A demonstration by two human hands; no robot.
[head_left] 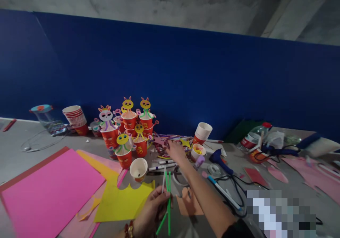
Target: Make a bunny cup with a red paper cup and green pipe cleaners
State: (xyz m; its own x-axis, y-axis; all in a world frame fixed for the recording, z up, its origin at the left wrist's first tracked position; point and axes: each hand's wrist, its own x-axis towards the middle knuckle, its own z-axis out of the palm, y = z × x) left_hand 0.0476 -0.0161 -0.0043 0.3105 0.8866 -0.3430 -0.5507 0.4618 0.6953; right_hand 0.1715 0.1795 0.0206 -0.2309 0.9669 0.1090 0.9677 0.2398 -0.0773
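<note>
My left hand [156, 204] is closed around thin green pipe cleaners [169, 209], crossed and standing roughly upright near the table's front. A thin white stick shows beside them. My right hand [175, 151] reaches forward over a pile of coloured stems and paper scraps [164, 154], fingers stretched into it; their tips are partly hidden. A yellow star-shaped piece [185, 143] lies just right of these fingers. Between my hands and the pile are markers [162, 167] and a tape roll [178, 177]. An open paper cup [139, 169] stands left of the markers.
Red cups with paper animal figures [123, 153] stand in a cluster at centre left. Pink sheets [53, 192] and a yellow sheet [119, 202] cover the left front. At right lie a blue glue gun [221, 161] with its black cord, a bottle [253, 137] and pink scraps.
</note>
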